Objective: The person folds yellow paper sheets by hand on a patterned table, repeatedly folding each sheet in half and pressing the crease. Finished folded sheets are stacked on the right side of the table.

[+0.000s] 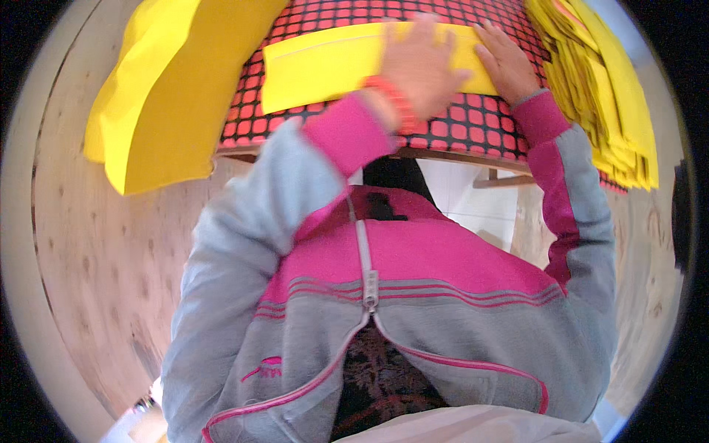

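Note:
A yellow strip of felt-like cloth point(325, 68), which looks folded, lies across the table in front of me. A thin line runs along its far edge. My left hand point(419, 65), with a red band at the wrist, is spread flat over the strip's right half and slightly blurred. Close beside it, my right hand point(509, 65) rests at the strip's right end, fingers stretched out. Neither hand grips anything.
Under the strip is a red and black checked tablecloth point(473, 122). A large yellow sheet point(159, 96) hangs over the table's left edge. Several folded yellow pieces point(591, 96) are stacked at the right, overhanging the near edge. A wooden bar point(504, 179) shows below the table.

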